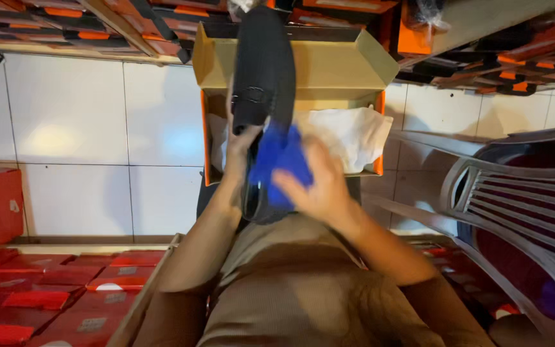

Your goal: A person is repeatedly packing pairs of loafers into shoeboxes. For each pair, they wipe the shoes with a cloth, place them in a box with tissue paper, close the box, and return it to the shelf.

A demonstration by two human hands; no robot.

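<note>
My left hand (237, 153) grips a dark loafer shoe (263, 71) near its heel end and holds it upright over an open shoe box (349, 69). Against the lower part of the shoe, my right hand (321, 185) presses a bright blue cloth (279, 160). The box has a tan inside, orange edges, and white tissue paper (356, 135) in it. Both forearms reach up from the bottom of the head view, over brown trousers (290, 289).
A grey plastic chair (521, 205) stands at the right. Several red shoe boxes (46, 289) lie at the lower left and along the left edge. Orange and black boxes (65, 26) are stacked along the top. White floor tiles (78, 115) fill the left middle.
</note>
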